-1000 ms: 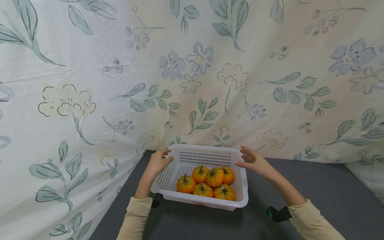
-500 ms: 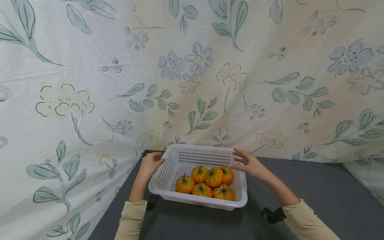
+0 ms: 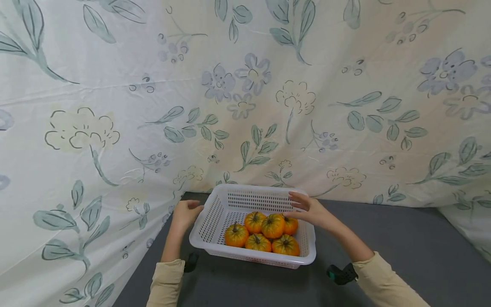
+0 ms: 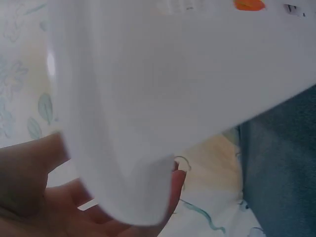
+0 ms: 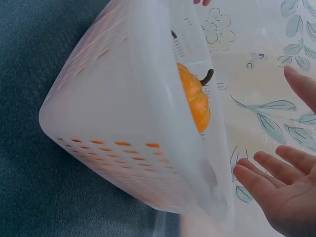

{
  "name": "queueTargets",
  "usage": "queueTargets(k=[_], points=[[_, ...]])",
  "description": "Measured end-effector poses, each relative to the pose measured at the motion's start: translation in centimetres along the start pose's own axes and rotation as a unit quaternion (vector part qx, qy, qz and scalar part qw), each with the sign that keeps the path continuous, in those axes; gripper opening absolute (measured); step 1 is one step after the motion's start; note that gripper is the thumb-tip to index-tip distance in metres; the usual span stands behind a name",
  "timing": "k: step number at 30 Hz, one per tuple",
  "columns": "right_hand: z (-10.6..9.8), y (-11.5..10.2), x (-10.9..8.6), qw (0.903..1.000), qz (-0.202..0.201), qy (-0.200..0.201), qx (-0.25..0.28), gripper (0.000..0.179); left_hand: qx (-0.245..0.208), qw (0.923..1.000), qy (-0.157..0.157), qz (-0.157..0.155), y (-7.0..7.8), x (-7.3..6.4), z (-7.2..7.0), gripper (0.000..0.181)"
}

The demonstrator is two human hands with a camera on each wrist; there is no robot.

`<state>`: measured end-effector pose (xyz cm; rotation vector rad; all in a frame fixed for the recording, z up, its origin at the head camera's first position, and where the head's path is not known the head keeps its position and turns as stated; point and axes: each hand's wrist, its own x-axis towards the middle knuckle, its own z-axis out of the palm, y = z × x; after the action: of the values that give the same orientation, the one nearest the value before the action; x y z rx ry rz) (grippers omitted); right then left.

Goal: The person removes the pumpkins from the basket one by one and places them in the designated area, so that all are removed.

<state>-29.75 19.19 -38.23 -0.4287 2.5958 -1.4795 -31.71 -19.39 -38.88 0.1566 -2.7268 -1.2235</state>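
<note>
A white perforated plastic basket stands on the dark table. Several small orange pumpkins with greenish tops sit in its right half. Just outside the basket's left side is my left hand, fingers loosely bent, holding nothing. In the left wrist view the white basket corner hides part of that hand. My right hand hovers over the basket's right back part, fingers apart, thumb side near the rear right pumpkin. The right wrist view has its fingers spread beyond the rim, with a stemmed pumpkin inside the basket.
A floral cloth hangs behind the table and along its left side. The grey table top extends to the right of the basket. Black wrist devices hang under both sleeves.
My left hand has drawn leftward off the basket's left rim. The right hand has shifted left, from the right rim to above the basket's inside. Basket and pumpkins stay in place.
</note>
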Motion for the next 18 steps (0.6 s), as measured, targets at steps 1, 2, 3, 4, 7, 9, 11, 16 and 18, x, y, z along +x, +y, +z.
queueTargets(k=[1,2,3,4,7,9,11,16,18], points=[[0.1,-0.1,0.0,1.0000,0.002,-0.002,0.002,0.091,-0.010,0.9999,-0.002,-0.008,-0.2,0.0,0.0,0.041],[0.2,-0.1,0.1,1.0000,0.004,-0.004,0.005,0.091,-0.020,0.9997,-0.003,-0.013,-0.4,0.0,0.0,0.042],[0.2,-0.1,0.1,0.9999,0.006,-0.006,0.008,0.091,-0.027,0.9994,-0.002,-0.019,-0.6,0.0,0.0,0.042],[0.3,-0.1,0.1,0.9999,0.005,-0.010,0.005,0.090,-0.034,0.9992,-0.002,-0.021,-0.8,0.0,0.0,0.042],[0.5,-0.3,0.3,0.9998,0.009,-0.013,0.010,0.088,-0.057,0.9979,-0.001,-0.030,-1.3,-0.1,0.0,0.042],[0.7,-0.3,0.4,0.9998,0.006,-0.015,0.008,0.087,-0.064,0.9975,0.001,-0.030,-1.6,-0.2,0.0,0.041],[0.8,-0.2,0.5,0.9998,0.007,-0.016,0.009,0.086,-0.075,0.9966,0.002,-0.034,-1.8,-0.3,0.0,0.040],[1.0,0.0,0.8,0.9997,-0.002,-0.023,0.009,0.086,-0.090,0.9953,-0.002,-0.035,-2.4,-0.5,-0.1,0.038],[1.2,0.1,0.9,0.9996,-0.006,-0.026,0.007,0.086,-0.097,0.9945,-0.006,-0.040,-2.6,-0.6,0.0,0.038]])
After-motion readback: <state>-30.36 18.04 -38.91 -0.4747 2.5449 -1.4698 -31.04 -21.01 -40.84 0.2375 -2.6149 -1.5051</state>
